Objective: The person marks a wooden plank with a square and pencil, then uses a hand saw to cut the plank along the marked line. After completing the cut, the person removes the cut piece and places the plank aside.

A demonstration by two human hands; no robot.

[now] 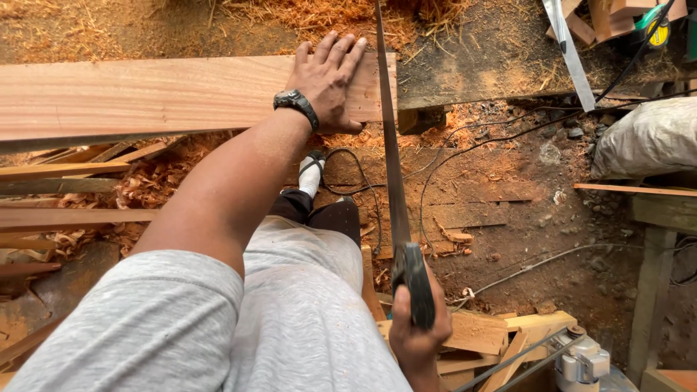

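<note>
A wide reddish wooden plank [145,91] lies across the upper left. My left hand [330,80], with a black wristwatch on the wrist, presses flat on the plank's right end, fingers spread. My right hand [417,330] grips the dark handle of a handsaw [392,167]. The long thin blade runs up from the handle and meets the plank's right end, just right of my left hand. My grey shirt, dark trousers and one foot in a white sock show below the plank.
Sawdust and shavings cover the ground. Loose planks [65,196] lie at the left, offcuts [501,337] near my right hand. Black cables [465,149] trail across the dirt. A white sack [646,138] sits at the right, a metal straightedge [573,54] top right.
</note>
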